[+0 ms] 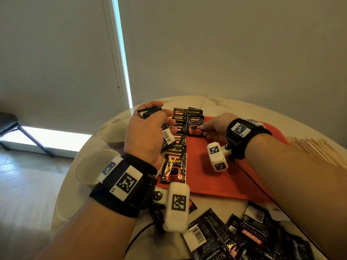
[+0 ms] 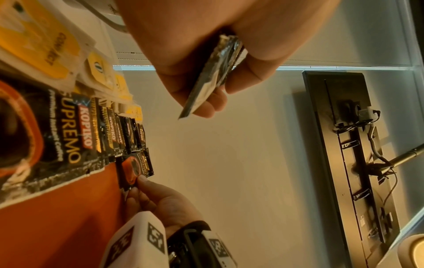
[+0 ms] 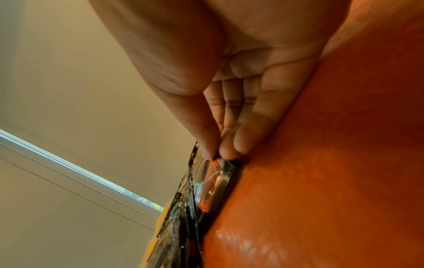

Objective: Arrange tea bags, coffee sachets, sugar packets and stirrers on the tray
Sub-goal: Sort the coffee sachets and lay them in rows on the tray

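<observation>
Head view: the left hand (image 1: 148, 132) hid part of the sachet column on the orange tray (image 1: 231, 177); its grip was clamped on spare coffee sachets (image 1: 167, 137). Loose sachets (image 1: 234, 239) were cut off at the table's near edge.
Left wrist view: tea bags (image 2: 45, 47) were blurred beside the black, red-lettered sachet row (image 2: 110, 134).
Right wrist view: the right hand (image 3: 229, 112) pinched the placed sachet (image 3: 215, 183); bare tray lay alongside.

Left hand (image 1: 148, 132) raised above the tray, fingers curled around a small stack of sachets (image 2: 213, 72), thumb clamping the top. Right hand (image 1: 216, 126) low, side of palm resting on the tray, thumb and fingertips (image 3: 229, 154) pinching the corner of a lying sachet (image 1: 194, 127). Both forearms extended forward, wristbands on.
</observation>
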### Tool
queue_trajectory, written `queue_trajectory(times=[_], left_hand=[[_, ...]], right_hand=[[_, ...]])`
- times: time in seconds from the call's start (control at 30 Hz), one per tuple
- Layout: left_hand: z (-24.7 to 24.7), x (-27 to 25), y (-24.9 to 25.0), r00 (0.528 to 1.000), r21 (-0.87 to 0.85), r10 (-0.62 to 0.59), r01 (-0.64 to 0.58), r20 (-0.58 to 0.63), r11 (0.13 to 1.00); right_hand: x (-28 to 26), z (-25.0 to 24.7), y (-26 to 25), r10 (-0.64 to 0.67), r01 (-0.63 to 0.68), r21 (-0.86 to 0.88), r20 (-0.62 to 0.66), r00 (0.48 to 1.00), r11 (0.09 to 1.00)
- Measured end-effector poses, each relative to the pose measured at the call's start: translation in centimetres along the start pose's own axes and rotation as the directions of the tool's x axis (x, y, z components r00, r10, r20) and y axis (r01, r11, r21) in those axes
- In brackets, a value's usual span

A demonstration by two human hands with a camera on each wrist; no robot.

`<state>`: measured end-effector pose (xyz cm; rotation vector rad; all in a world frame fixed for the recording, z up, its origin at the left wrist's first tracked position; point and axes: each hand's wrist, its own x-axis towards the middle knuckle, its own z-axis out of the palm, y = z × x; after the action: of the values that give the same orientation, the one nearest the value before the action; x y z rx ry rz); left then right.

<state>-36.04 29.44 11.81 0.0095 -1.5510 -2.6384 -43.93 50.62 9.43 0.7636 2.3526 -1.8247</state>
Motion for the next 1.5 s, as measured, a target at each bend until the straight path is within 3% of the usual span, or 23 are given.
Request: queue_trajectory(times=[0.47, 1.0, 1.1, 1.17, 1.3, 1.43, 1.5], left_hand=[[0.0, 0.0, -0.1, 1.000, 0.014, 0.006, -0.006, -0.008, 1.000], [0.3, -0.5, -0.2, 0.999, -0.040, -0.044, 0.045, 0.012, 0.998], [0.3, -0.3, 0.0, 0.994, -0.101, -0.101, 0.103, 0.029, 0.990], [0.4, -0.2, -0.1, 0.993, -0.131, -0.108, 0.112, 0.040, 0.985], [0.7, -0.7, -0.3, 0.997, -0.121, -0.070, 0.075, 0.045, 0.990], [0.6, -1.3, -0.4, 1.000, 0.079, 0.000, 0.001, -0.010, 0.997], [0.6, -1.5, -0.4, 1.000, 0.092, -0.013, 0.013, 0.001, 0.996]], right_hand=[[0.8, 0.1, 0.7, -0.027, 0.027, -0.002, -0.045, 0.999, 1.000], [-1.4, -0.3, 0.6, -0.027, 0.024, 0.089, 0.026, 0.999, 0.996], [-3.1, -0.6, 0.1, -0.128, 0.130, 0.144, -0.023, 0.992, 0.981], [-4.9, -0.8, -0.4, -0.253, 0.239, 0.206, 0.042, 0.967, 0.949], [-9.2, 0.2, -0.7, -0.399, 0.322, 0.273, 0.305, 0.865, 0.907], [-10.6, 1.1, -0.5, -0.598, 0.572, 0.180, 0.309, 0.740, 0.800], [-10.7, 1.1, -0.7, -0.643, 0.645, 0.119, 0.325, 0.693, 0.755]])
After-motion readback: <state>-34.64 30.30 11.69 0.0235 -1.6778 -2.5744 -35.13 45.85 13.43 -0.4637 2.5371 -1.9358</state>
